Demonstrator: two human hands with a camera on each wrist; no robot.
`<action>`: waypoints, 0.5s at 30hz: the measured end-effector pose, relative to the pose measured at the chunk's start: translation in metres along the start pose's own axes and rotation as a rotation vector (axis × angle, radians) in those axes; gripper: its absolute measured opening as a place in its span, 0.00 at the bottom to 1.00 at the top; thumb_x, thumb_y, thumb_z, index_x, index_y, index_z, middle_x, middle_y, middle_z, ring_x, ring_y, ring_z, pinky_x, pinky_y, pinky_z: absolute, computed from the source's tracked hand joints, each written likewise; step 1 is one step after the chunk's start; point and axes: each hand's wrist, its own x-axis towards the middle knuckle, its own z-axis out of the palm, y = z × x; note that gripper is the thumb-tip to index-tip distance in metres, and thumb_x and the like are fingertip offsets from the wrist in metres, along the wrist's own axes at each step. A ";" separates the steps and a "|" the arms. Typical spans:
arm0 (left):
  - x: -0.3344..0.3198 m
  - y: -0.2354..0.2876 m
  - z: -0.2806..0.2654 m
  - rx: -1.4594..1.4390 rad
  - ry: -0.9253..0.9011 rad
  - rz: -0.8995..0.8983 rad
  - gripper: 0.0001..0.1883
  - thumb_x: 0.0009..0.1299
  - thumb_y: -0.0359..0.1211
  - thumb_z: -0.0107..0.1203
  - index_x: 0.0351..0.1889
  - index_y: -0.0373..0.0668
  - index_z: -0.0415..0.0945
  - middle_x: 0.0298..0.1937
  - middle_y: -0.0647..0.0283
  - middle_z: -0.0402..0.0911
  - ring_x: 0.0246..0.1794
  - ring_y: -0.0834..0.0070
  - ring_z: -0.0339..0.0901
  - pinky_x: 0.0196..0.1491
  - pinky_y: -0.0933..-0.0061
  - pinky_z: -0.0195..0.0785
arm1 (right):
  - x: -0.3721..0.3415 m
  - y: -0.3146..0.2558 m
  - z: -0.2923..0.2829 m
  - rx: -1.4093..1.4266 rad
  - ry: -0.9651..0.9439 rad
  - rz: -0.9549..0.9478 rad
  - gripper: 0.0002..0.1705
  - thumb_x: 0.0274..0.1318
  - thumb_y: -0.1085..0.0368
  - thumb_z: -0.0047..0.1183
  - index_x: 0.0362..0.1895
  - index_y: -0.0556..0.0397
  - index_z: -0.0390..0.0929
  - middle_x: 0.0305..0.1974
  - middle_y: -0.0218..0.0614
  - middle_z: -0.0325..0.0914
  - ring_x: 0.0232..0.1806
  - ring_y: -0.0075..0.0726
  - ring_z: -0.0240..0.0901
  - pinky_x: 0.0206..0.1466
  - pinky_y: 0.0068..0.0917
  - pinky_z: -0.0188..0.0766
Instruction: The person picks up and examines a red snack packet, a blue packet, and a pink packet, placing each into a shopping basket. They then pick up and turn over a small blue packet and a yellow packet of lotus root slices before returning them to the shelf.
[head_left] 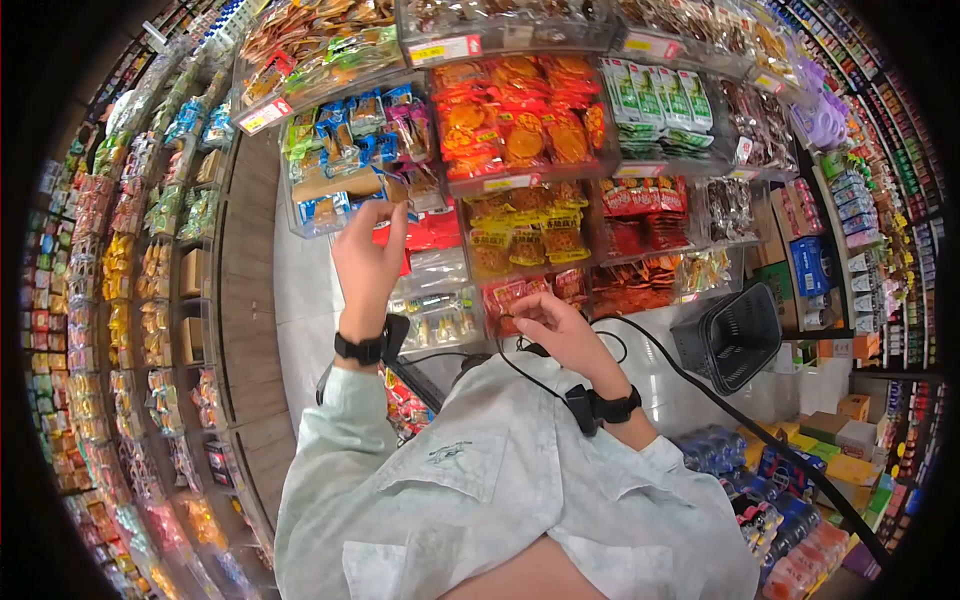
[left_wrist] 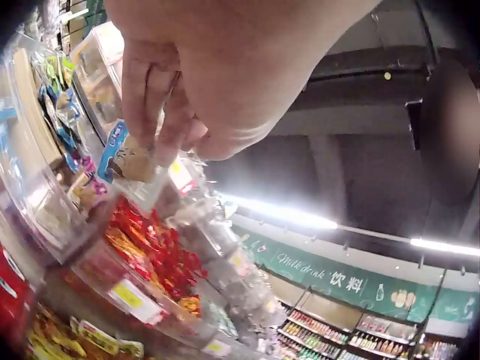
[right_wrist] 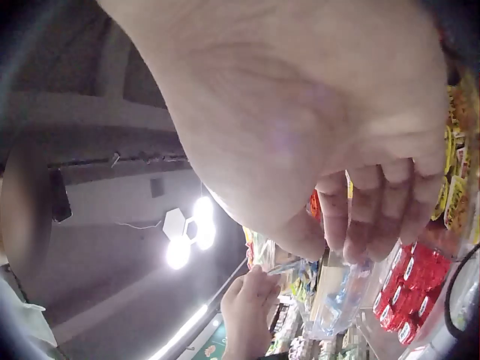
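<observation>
My left hand pinches a small snack packet with a blue end and a brown middle between thumb and fingers. In the head view it is raised at the front of a clear bin of blue, green and purple packets, one strip of cardboard lying across it. My right hand hovers before the lower bins, near red packets and yellow-wrapped crackers. Its fingers bend loosely with nothing between them in the right wrist view.
More clear bins hold orange-red packets and green-white packets. A dark shopping basket is at the right. Shelves of hanging snacks line the left aisle. A black cable runs past my right side.
</observation>
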 end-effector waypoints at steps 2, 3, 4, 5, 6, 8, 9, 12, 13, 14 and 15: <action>-0.041 0.044 -0.009 -0.124 -0.055 -0.147 0.05 0.71 0.29 0.68 0.37 0.37 0.84 0.33 0.59 0.88 0.34 0.70 0.86 0.41 0.70 0.77 | -0.013 -0.002 -0.010 0.062 -0.041 -0.013 0.18 0.73 0.66 0.58 0.62 0.55 0.76 0.52 0.32 0.83 0.54 0.25 0.80 0.59 0.28 0.76; -0.065 0.063 -0.013 -0.171 -0.098 -0.208 0.05 0.71 0.28 0.67 0.37 0.36 0.83 0.32 0.60 0.88 0.34 0.75 0.86 0.42 0.71 0.77 | -0.020 0.000 -0.013 0.127 -0.054 -0.026 0.19 0.73 0.66 0.58 0.64 0.55 0.74 0.53 0.33 0.83 0.56 0.25 0.79 0.60 0.29 0.76; -0.089 0.087 -0.013 -0.286 -0.113 -0.231 0.05 0.71 0.27 0.67 0.36 0.33 0.83 0.32 0.61 0.88 0.35 0.78 0.84 0.43 0.73 0.76 | -0.026 0.003 -0.015 0.195 -0.065 -0.036 0.21 0.73 0.66 0.58 0.66 0.54 0.73 0.55 0.34 0.82 0.57 0.25 0.79 0.61 0.29 0.75; -0.117 0.103 -0.010 -0.321 -0.175 -0.301 0.05 0.71 0.26 0.67 0.37 0.33 0.84 0.33 0.61 0.88 0.35 0.78 0.84 0.44 0.73 0.77 | -0.031 0.004 -0.018 0.302 -0.114 0.052 0.27 0.71 0.69 0.59 0.71 0.55 0.68 0.60 0.36 0.79 0.61 0.27 0.77 0.65 0.31 0.74; -0.143 0.113 -0.003 -0.299 -0.228 -0.242 0.05 0.70 0.26 0.68 0.37 0.33 0.85 0.32 0.61 0.88 0.34 0.78 0.84 0.42 0.74 0.77 | -0.035 0.009 -0.019 0.342 -0.126 0.000 0.29 0.70 0.70 0.60 0.71 0.56 0.67 0.60 0.36 0.79 0.61 0.27 0.76 0.65 0.31 0.74; -0.174 0.156 0.003 -0.305 -0.353 -0.341 0.06 0.70 0.28 0.69 0.36 0.35 0.85 0.30 0.59 0.89 0.29 0.78 0.84 0.36 0.75 0.76 | -0.045 0.021 -0.018 0.422 -0.154 -0.090 0.31 0.68 0.73 0.60 0.72 0.58 0.65 0.60 0.37 0.79 0.62 0.28 0.76 0.66 0.32 0.74; -0.189 0.163 0.009 -0.255 -0.337 -0.324 0.05 0.71 0.27 0.68 0.36 0.34 0.85 0.30 0.62 0.89 0.29 0.80 0.83 0.36 0.77 0.74 | -0.050 0.027 -0.014 0.463 -0.131 -0.109 0.31 0.65 0.77 0.59 0.71 0.60 0.67 0.60 0.38 0.79 0.62 0.29 0.77 0.65 0.32 0.75; -0.225 0.173 0.006 -0.179 -0.314 -0.423 0.07 0.74 0.28 0.66 0.36 0.34 0.84 0.29 0.62 0.89 0.28 0.84 0.81 0.33 0.79 0.73 | -0.066 0.032 -0.013 0.311 -0.249 -0.047 0.31 0.62 0.81 0.57 0.70 0.61 0.69 0.59 0.38 0.80 0.60 0.28 0.78 0.62 0.31 0.77; -0.230 0.178 0.000 -0.158 -0.316 -0.441 0.07 0.74 0.28 0.66 0.35 0.34 0.84 0.29 0.63 0.89 0.27 0.84 0.81 0.33 0.79 0.72 | -0.070 0.025 -0.013 0.285 -0.297 -0.028 0.31 0.61 0.82 0.53 0.69 0.62 0.71 0.59 0.38 0.80 0.59 0.28 0.79 0.60 0.30 0.78; -0.234 0.181 -0.006 -0.137 -0.317 -0.457 0.07 0.74 0.29 0.66 0.35 0.33 0.84 0.29 0.63 0.89 0.27 0.84 0.81 0.32 0.78 0.72 | -0.074 0.020 -0.011 0.295 -0.340 -0.020 0.30 0.62 0.81 0.52 0.69 0.62 0.71 0.59 0.38 0.81 0.60 0.28 0.79 0.61 0.30 0.78; -0.235 0.183 -0.010 -0.102 -0.310 -0.423 0.09 0.74 0.30 0.66 0.34 0.34 0.84 0.27 0.62 0.88 0.25 0.83 0.80 0.30 0.77 0.72 | -0.078 0.017 -0.010 0.305 -0.379 -0.015 0.29 0.62 0.80 0.51 0.69 0.62 0.71 0.59 0.38 0.81 0.60 0.28 0.78 0.62 0.30 0.77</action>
